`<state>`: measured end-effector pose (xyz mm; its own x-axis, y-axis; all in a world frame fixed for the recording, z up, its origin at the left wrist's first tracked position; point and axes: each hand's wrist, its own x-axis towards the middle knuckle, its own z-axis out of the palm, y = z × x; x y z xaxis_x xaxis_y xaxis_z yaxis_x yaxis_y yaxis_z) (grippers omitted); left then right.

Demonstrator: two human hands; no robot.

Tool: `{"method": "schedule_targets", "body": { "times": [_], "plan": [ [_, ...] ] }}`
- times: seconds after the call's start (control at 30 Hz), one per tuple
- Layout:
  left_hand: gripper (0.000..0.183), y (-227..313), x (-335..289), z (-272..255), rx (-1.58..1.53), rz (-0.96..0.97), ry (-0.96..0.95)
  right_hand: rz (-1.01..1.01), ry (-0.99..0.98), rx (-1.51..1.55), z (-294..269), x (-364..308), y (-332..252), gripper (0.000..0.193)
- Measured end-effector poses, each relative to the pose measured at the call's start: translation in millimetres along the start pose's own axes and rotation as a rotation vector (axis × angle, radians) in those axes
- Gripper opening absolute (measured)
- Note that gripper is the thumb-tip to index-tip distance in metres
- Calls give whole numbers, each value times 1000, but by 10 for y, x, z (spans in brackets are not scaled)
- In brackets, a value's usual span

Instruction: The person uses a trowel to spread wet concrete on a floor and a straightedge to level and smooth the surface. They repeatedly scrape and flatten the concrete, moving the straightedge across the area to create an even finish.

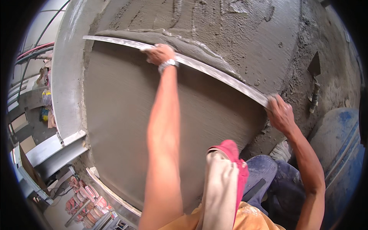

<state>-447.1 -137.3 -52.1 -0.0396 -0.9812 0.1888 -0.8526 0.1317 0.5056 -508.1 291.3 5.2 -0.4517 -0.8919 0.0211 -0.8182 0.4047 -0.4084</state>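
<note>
Across smooth grey mortar point(126, 111), right of a pale steel beam point(69, 76), holds a long straightedge point(218, 75) aslant, from far left to near right, against a wet ridge point(191, 50). Grasps it near the middle with the left hand point(160, 55); clenches its right end with the right hand point(281, 114). Has a trowel point(314, 68) lying farther right.

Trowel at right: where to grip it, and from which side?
Likely best by the handle, from the person's side, with the right hand: the handle points roughly toward the person, the pointed blade away. That hand now grips the straightedge.
</note>
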Motion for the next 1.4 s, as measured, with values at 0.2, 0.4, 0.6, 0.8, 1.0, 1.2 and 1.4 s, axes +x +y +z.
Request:
{"method": "schedule_targets", "body": {
  "times": [0.2, 0.4, 0.6, 0.8, 1.0, 1.2, 1.4],
  "plan": [
    [65, 189, -153, 50, -44, 26, 4, 33, -9, -39, -96, -38, 21, 32],
    [66, 244, 387, 133, -15, 12, 71, 15, -46, -6, 7, 425, -46, 31],
    [64, 203, -287, 207, -77, 64, 128, 36, -57, -59, -116, -208, 150, 33],
    [61, 452, 357, 195, -70, -32, 29, 69, -82, -20, -82, 452, 55, 34],
    [63, 321, 63, 192, -54, -28, -47, 23, -34, -73, -80, 134, 168, 29],
    [61, 592, 178, 296, -109, 5, 12, 0, -5, -101, -194, 375, 341, 30],
    [65, 575, 465, 347, 4, -74, -36, 8, -13, -56, -97, 616, 365, 31]
  ]
}}
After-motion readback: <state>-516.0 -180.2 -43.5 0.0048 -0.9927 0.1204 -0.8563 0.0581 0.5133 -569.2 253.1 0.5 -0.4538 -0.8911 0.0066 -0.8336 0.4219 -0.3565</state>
